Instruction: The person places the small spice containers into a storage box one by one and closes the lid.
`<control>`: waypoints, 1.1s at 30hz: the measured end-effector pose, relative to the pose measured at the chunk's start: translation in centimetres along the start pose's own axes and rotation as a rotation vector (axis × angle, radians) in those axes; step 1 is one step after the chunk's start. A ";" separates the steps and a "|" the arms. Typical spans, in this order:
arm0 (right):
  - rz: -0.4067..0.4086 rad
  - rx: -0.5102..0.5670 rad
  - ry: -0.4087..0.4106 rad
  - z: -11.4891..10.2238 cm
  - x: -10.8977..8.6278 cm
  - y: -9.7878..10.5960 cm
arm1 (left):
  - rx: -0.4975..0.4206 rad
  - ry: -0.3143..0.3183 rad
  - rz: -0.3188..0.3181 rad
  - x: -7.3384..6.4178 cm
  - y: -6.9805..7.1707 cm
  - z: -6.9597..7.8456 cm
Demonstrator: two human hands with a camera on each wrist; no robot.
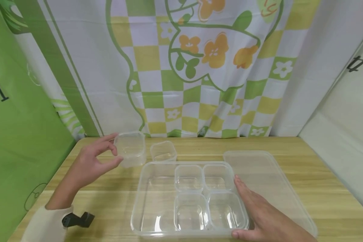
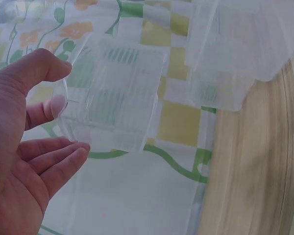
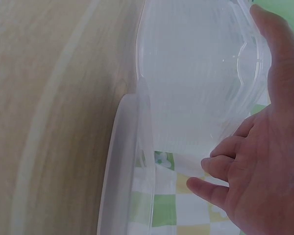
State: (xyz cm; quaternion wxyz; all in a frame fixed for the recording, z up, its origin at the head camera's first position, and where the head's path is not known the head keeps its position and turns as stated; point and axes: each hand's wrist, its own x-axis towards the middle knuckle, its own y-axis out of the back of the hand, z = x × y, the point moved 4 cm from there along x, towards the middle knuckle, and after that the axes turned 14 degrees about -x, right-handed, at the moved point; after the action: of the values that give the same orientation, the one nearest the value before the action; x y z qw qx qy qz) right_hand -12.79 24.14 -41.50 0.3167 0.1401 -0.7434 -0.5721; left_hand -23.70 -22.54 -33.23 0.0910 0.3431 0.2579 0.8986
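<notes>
My left hand (image 1: 92, 161) pinches the left side of a clear square plastic container (image 1: 131, 149) between thumb and index finger. In the left wrist view this container (image 2: 115, 93) appears raised off the table, with the other fingers stretched beside it. To its right stands a smaller clear container (image 1: 164, 152). A large clear rectangular box (image 1: 155, 205) lies at the front centre. Several small clear containers (image 1: 190, 213) fill its right half. Against the box's right side rests my right hand (image 1: 261, 213), fingers extended and thumb near the front corner.
A flat translucent lid (image 1: 269, 173) lies on the wooden table (image 1: 323, 183) to the right, partly under the right hand. A patterned curtain (image 1: 199, 104) hangs behind the table's back edge. Green cloth (image 1: 24, 111) borders the left side.
</notes>
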 end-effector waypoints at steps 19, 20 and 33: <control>0.008 -0.027 0.007 0.0 0.0 0.0 | 0.001 -0.048 0.037 -1.6 -1.3 3.4; 0.008 -0.023 0.008 0.0 0.0 0.0 | -0.003 -0.064 0.038 -1.7 -1.4 3.6; -0.002 -0.020 0.006 0.0 0.0 0.0 | -0.066 -0.146 -0.019 -2.7 -3.3 6.1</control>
State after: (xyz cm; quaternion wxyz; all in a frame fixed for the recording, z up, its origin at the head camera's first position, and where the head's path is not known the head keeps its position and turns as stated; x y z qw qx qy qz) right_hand -12.82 24.09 -41.49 0.3199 0.1391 -0.7365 -0.5795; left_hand -17.67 -18.15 -32.64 0.1295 0.4020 0.2239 0.8784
